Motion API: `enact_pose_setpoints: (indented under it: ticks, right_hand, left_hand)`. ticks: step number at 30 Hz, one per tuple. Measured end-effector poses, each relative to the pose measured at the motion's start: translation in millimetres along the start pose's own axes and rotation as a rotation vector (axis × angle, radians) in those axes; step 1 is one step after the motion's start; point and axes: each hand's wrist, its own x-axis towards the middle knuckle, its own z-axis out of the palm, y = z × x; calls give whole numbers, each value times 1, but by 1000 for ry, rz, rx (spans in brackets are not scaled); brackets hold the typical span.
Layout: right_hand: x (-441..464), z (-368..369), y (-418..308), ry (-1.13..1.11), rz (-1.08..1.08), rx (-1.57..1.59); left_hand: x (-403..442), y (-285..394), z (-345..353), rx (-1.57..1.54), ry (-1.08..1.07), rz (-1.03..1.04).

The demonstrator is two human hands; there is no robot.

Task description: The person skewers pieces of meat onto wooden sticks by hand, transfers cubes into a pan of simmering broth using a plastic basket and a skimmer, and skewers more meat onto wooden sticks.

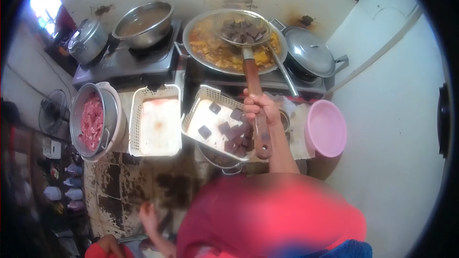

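A kitchen: pots (88, 40) and a wide pan (205, 43) on stoves (129, 62).

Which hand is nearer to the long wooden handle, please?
Right. The right hand is wrapped around the wooden handle partway along its length; the left hand cannot be made out, so its position cannot be told.

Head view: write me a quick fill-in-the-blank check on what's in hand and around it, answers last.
The right hand grips the skimmer by its ____.
Dark blocks lie in ____ of the two white baskets.
The open metal pot at far left holds raw ____.
The colour of the round basin at right is ____.

Missing words: handle; one; meat; pink.
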Motion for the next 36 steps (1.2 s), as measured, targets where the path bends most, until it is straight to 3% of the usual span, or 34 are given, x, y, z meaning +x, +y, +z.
enact_pose_setpoints:
  ticks: [3, 6, 15, 19, 20, 23, 26, 36]
  right_hand:
    - [3, -9, 6, 34, -109, -229]
    - [21, -22, 7, 40, -107, -215]
    - [4, 4, -3, 20, 51, 78]
    - [12, -20, 7, 15, -145, -313]
    - [16, -26, 9, -12, -128, -249]
    - [32, -22, -2, -143, -38, 2]
    - [22, -10, 0, -71, -18, -66]
    - [45, -41, 6, 63, 90, 17]
  left_hand:
    - [1, 11, 1, 2, -12, 9]
    - [22, -8, -1, 70, -7, 90]
    - [16, -9, -2, 137, -18, 45]
    - [33, -52, -1, 166, -17, 110]
    - [38, -63, -6, 209, -25, 122]
    - [2, 5, 1, 196, -50, 59]
    - [4, -3, -1, 222, -58, 47]
    - [28, -93, 0, 121, -58, 127]
